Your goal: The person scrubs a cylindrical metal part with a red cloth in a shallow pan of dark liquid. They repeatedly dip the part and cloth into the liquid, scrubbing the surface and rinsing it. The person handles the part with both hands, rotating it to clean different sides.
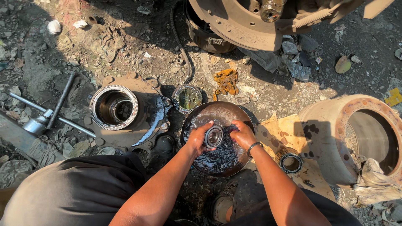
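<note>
A round metal basin (217, 109) of dark oily liquid sits on the ground in front of me. Over it, my left hand (198, 137) and my right hand (242, 134) together hold a metal wheel bearing (214, 136), one hand on each side. The bearing is wet and shiny, just above the liquid. A bangle is on my right wrist.
A greasy wheel hub (119, 111) with a toothed ring lies to the left, a cross wrench (44, 117) beyond it. A brake drum (360, 138) lies on its side at right, a bearing ring (291, 163) on cardboard near it. A small tin (187, 98) and an axle assembly (251, 21) are behind the basin.
</note>
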